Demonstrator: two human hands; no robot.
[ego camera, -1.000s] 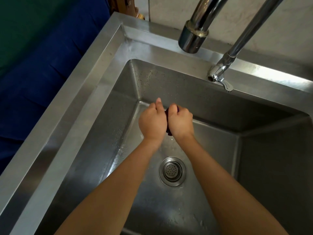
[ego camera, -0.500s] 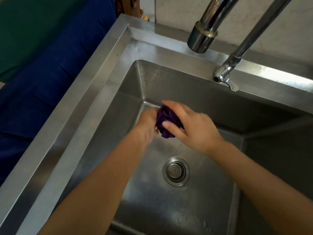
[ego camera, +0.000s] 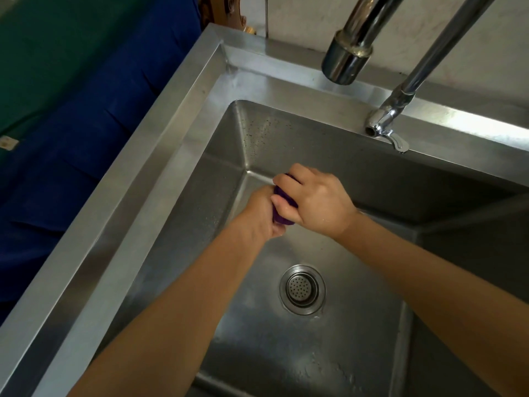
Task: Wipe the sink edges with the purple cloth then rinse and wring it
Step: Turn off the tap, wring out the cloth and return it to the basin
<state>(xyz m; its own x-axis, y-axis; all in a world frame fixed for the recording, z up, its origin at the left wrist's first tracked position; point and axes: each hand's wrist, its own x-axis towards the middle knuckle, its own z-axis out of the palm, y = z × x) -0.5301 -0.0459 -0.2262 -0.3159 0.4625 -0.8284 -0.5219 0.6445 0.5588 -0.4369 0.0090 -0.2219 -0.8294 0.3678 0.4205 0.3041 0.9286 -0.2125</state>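
Steel sink [ego camera: 171, 156], both hands' fingers clenched tight around purple cloth [ego camera: 282, 217]: left hand [ego camera: 262, 216], right hand [ego camera: 317, 202].

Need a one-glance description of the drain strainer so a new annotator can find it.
Start at the stainless steel sink that fills the view and look at its basin floor. The drain strainer sits there between the two forearms, nearer the viewer than the hands. It is the only round, ringed, perforated piece on the flat metal.

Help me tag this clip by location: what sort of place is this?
Probably a kitchen or utility wash area: a deep stainless steel sink with a strainer drain, a chrome faucet spout overhead, and both hands wringing a purple cloth over the basin.
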